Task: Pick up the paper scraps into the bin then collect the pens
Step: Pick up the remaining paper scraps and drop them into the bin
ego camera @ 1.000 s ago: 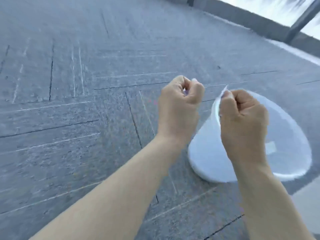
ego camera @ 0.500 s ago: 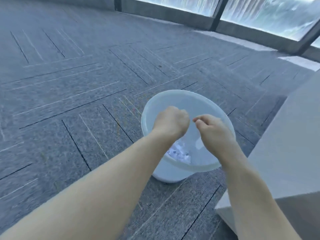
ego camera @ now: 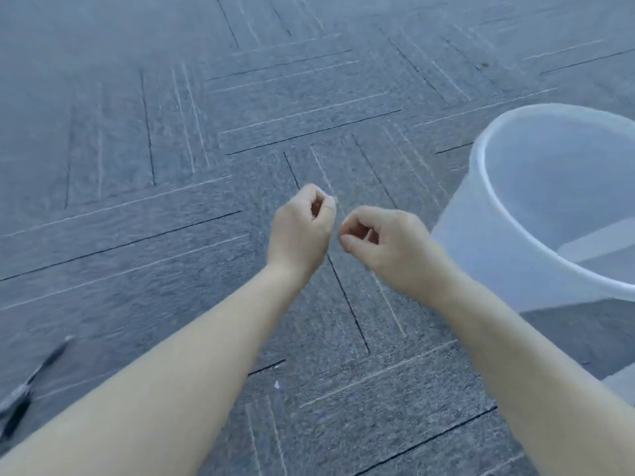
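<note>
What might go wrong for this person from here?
The pens lie blurred at the lower left edge of the view, far from both curled hands, the left hand and the right hand, so they may be overlooked. A small white fleck on the carpet might be a missed scrap. The bin stands close to the right forearm and could be knocked.

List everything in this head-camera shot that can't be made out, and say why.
- Bin contents: the right frame edge cuts off the interior, so no scraps are visible.
- Dark pens, lower left: motion-blurred and cropped, count unclear.
- Left hand and right hand: fingers curled, any held scrap hidden.
- White speck on the carpet: too small to identify.
</note>
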